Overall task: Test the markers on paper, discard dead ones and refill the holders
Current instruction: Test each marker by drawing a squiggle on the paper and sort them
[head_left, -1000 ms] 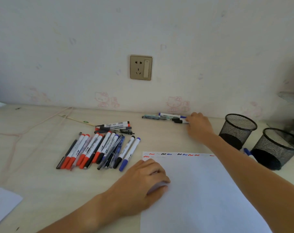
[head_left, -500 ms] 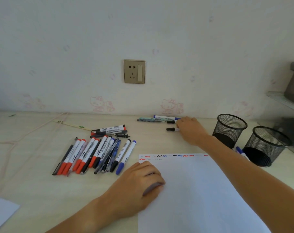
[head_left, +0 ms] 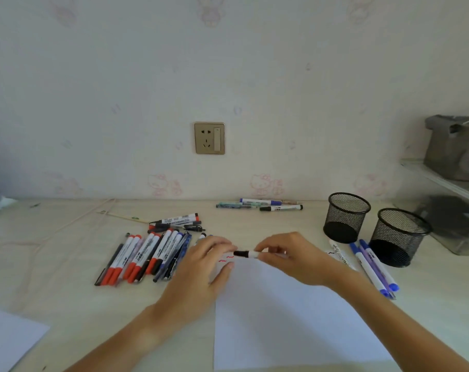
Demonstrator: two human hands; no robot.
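Observation:
A white marker with a black cap [head_left: 246, 254] is held level over the top edge of the white test paper [head_left: 281, 318]. My right hand [head_left: 289, 257] grips its white barrel; my left hand [head_left: 203, 267] pinches the black cap end. Red squiggles [head_left: 226, 258] show on the paper between my hands. A row of red, black and blue markers [head_left: 147, 255] lies left of the paper. Three markers [head_left: 265, 205] lie by the wall. Two black mesh holders [head_left: 346, 221] [head_left: 398, 237] stand at the right, both empty as far as I can see.
Several blue and white pens [head_left: 370, 264] lie in front of the holders. A second sheet [head_left: 7, 342] lies at the lower left. A wall socket [head_left: 209, 138] sits above the desk. Clear shelves with a grey box [head_left: 453, 149] stand at the far right.
My right hand came back from the markers by the wall with a black-capped marker. My left hand lifted off the paper and took hold of its cap end. The camera tilted up.

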